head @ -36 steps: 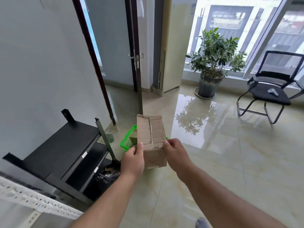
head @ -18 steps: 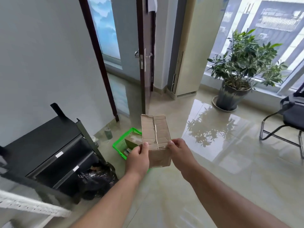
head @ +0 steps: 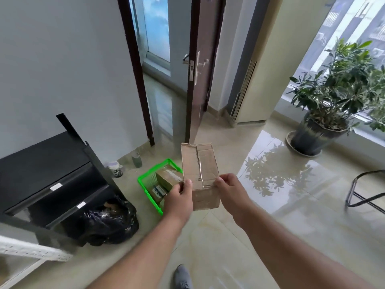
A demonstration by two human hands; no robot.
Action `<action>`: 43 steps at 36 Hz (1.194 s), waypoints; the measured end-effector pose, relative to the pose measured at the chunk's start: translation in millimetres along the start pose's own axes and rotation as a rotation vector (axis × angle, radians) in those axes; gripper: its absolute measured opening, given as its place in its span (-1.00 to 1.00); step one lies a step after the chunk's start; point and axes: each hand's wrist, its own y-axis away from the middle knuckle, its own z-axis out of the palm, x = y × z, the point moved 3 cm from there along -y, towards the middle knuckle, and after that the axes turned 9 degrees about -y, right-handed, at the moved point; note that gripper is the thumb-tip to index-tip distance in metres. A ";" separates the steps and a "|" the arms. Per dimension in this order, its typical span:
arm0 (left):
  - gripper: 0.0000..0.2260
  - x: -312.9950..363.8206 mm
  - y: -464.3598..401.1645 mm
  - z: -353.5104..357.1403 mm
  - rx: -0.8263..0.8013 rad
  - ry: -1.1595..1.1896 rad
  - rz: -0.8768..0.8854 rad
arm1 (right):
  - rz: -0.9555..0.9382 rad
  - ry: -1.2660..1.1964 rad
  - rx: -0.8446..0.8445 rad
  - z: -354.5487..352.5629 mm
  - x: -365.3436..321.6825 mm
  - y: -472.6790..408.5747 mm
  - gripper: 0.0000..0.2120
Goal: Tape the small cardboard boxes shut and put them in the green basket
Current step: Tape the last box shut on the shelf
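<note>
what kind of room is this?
Probably an office or lobby-like room: glossy tiled floor, floor-standing air conditioner, potted plant by big windows, and a cantilever chair at the right edge.

Cardboard box (head: 200, 174) between left hand (head: 178, 200) and right hand (head: 230, 191), basket (head: 149, 191) behind-left, shelf (head: 45, 174) far left

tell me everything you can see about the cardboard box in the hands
The small brown cardboard box is oblong, worn and creased, its top flaps closed with clear tape along the centre seam. It is held in the air, tilted away, gripped at its near end by the left hand and right hand, above the floor beside the green plastic basket.
</note>
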 end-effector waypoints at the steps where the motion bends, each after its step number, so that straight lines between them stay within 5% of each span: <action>1: -0.74 2.1 -6.2 1.7 0.006 -0.007 -0.008 | 0.003 0.011 -0.007 0.8 -1.8 -7.7 -0.83; 17: -0.86 21.8 -118.5 34.5 -0.024 0.114 -0.076 | 0.010 0.162 -0.283 22.9 -41.7 -147.9 -0.71; 26: -0.75 22.7 -183.2 55.8 0.001 0.105 -0.242 | -0.041 0.247 -0.459 32.2 -53.3 -230.0 -0.64; 32: -0.64 15.3 -218.1 99.7 0.116 0.130 -0.335 | 0.037 0.289 -0.501 30.5 -19.5 -286.9 -0.68; 43: -0.68 -52.8 -269.5 150.4 0.062 -0.029 -0.413 | 0.359 0.402 -0.426 44.8 80.1 -330.1 -0.75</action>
